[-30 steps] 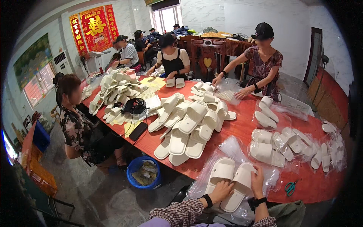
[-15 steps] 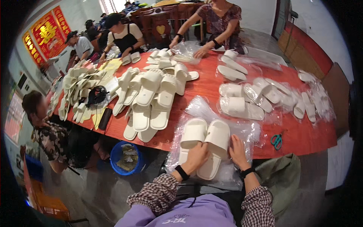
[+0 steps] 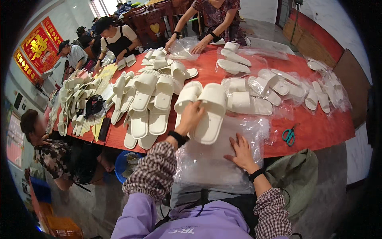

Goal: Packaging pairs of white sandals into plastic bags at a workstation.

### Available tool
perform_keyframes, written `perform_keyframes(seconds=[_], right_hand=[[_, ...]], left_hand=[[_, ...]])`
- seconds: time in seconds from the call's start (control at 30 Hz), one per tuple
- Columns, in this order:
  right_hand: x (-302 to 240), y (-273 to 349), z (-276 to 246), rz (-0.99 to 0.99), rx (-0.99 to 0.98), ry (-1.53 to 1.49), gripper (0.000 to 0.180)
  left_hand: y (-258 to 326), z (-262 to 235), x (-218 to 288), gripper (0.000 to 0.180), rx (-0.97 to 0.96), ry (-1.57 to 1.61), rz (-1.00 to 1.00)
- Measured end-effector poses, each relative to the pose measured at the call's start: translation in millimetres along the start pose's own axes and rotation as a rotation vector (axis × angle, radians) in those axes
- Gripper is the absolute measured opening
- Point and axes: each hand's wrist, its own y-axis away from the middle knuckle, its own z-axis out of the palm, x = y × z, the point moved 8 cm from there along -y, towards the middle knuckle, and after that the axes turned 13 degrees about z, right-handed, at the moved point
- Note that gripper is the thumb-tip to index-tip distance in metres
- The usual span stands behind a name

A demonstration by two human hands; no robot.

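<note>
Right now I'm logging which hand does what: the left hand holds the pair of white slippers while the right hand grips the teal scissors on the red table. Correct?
Not quite. In the head view the right hand lies flat on the clear plastic bags, not gripping anything; the teal scissors lie untouched on the red table. The left hand does hold the pair of white slippers.

Left hand [image 3: 191,117] grips white slippers [image 3: 203,109]; right hand [image 3: 242,153] presses plastic bags [image 3: 211,163].

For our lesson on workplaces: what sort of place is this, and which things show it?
Probably a small packing workshop: rows of white slippers cover a long red table, several are sealed in clear plastic bags, and other people sit working.
</note>
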Motion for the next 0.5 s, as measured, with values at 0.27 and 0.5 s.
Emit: perform_keyframes(seconds=[0.27,0.5], right_hand=[[6.1,0.5,12.9,0.020,-0.054,0.017,0.086],[8.6,3.1,5.0,0.037,-0.058,0.030,0.085]], left_hand=[[-30.8,-2.8,-79.5,0.041,0.025,-0.280,-0.070],[-36.6,7.7,-119.1,0.040,-0.038,-0.350,-0.104]])
